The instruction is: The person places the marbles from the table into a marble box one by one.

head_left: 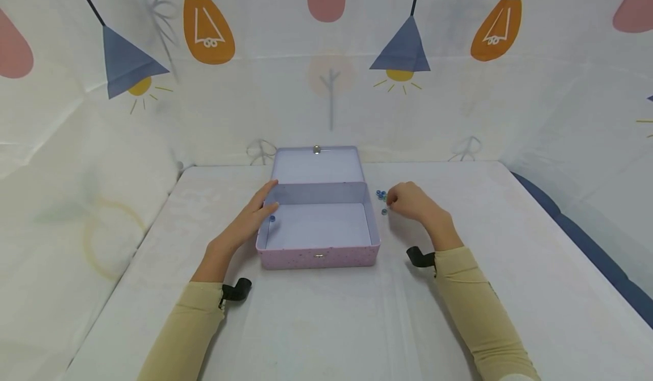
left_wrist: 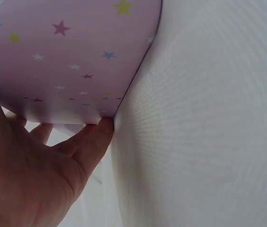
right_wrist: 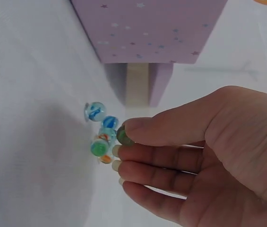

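An open lavender box (head_left: 318,258) with speckled star print stands on the table, its hinged lid (head_left: 318,164) tilted back. My left hand (head_left: 249,220) holds the box at its left side, thumb over the rim and fingers round the far corner; in the left wrist view these fingers (left_wrist: 98,142) lie against the starred wall (left_wrist: 72,61). Inside the box, near that wall, lies one blue marble (head_left: 272,218). Right of the box, my right hand (head_left: 414,202) pinches a dark green marble (right_wrist: 124,136) between thumb and forefinger. Several glass marbles (right_wrist: 95,111) lie on the table beside its fingertips.
A white cloth covers the table (head_left: 326,324). White fabric walls with printed lamps (head_left: 403,46) and bulbs (head_left: 209,29) rise behind and at both sides. Dark blue padding (head_left: 586,239) runs along the right table edge. Black camera mounts (head_left: 237,290) sit on both wrists.
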